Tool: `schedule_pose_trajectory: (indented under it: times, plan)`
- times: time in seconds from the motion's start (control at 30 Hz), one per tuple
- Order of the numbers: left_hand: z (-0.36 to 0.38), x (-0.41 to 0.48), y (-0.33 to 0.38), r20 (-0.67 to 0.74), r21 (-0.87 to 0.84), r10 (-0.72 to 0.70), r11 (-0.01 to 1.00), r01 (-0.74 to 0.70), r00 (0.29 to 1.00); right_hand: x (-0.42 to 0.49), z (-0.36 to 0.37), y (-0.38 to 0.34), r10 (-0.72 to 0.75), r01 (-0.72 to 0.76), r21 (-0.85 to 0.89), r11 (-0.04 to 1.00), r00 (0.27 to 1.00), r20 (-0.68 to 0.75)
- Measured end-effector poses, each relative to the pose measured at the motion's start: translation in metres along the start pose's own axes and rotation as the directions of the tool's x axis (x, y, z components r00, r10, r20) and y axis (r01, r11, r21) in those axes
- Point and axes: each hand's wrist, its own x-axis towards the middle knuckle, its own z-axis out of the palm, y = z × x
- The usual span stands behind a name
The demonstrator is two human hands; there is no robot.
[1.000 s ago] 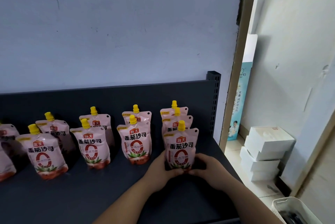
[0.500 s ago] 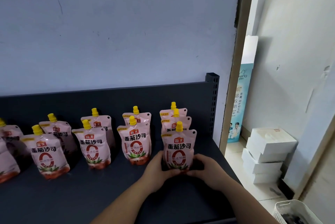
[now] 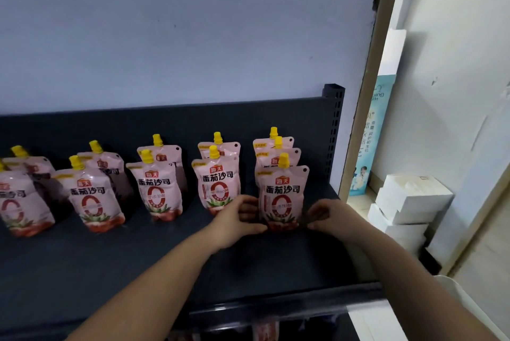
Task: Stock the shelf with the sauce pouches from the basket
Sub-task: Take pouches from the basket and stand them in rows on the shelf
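Your left hand (image 3: 237, 216) holds the lower left edge of a pink stand-up sauce pouch (image 3: 284, 191) with a yellow screw cap and a red ring printed on its front. The fingers are curled against its side and the thumb tip lies at its bottom corner. Your right hand (image 3: 331, 216) is curled as well, just beside the lower right edge. A thin dark sliver shows between its fingertips and the foil, so you cannot tell whether it grips, touches or has let go.

The sauce pouch stands upright on the dark grey metal shelf (image 3: 138, 263), near its right end, at the front of a file of three. The two identical pouches (image 3: 291, 158) behind it stand close, with little more than their caps and top edges showing.

Just behind the knuckles of your left hand stands the next pair of pouches (image 3: 218, 183), one in front of the other, faces towards you. Further left come a third pair (image 3: 158, 191) and a fourth pair (image 3: 91, 199). More of the same (image 3: 16, 208) are cut off by the left border.

Behind them all rises the shelf's dark back panel (image 3: 165, 119), which ends at a black perforated upright (image 3: 334, 125) on the right. Above it is a pale blue-grey wall (image 3: 193, 23).

Past the light wooden frame (image 3: 367, 92) to the right, white cardboard boxes (image 3: 411, 202) are stacked on the floor. A light-blue printed board (image 3: 369, 133) stands near them against the frame. Under the shelf's front lip some red packets (image 3: 265, 329) show, too blurred to read
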Motion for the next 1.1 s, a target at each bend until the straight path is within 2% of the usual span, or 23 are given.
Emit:
schedule_pose_trajectory:
  times: [0.17,0.33,0.5,0.67,0.77,0.87,1.1]
  plan:
    - [-0.049,-0.024,0.005,0.069,0.154,-0.036,0.988,0.025,0.997,-0.016,-0.018,-0.04,0.101,-0.027,-0.392,0.92,0.98,0.17]
    - [-0.101,-0.066,0.002,-0.016,0.394,-0.023,0.919,0.028,1.0,-0.019,0.003,-0.117,0.051,0.087,-0.539,0.838,0.97,0.236]
    - [-0.169,-0.133,-0.016,-0.16,0.557,-0.018,0.824,0.106,0.987,-0.015,0.053,-0.209,-0.162,0.234,-0.551,0.801,0.971,0.177]
    - [-0.246,-0.22,-0.042,-0.354,0.613,-0.04,0.745,0.264,0.935,-0.021,0.12,-0.304,-0.373,0.423,-0.541,0.727,0.905,0.205]
    - [-0.289,-0.281,-0.061,-0.463,0.675,-0.06,0.623,0.396,0.884,-0.028,0.167,-0.362,-0.487,0.537,-0.51,0.672,0.839,0.24]
    - [-0.33,-0.348,-0.081,-0.581,0.667,-0.089,0.518,0.535,0.809,-0.045,0.211,-0.422,-0.57,0.632,-0.496,0.596,0.768,0.293]
    - [-0.393,-0.506,-0.121,-0.772,0.5,-0.155,0.45,0.74,0.617,-0.102,0.321,-0.544,-0.73,0.824,-0.361,0.436,0.559,0.394]
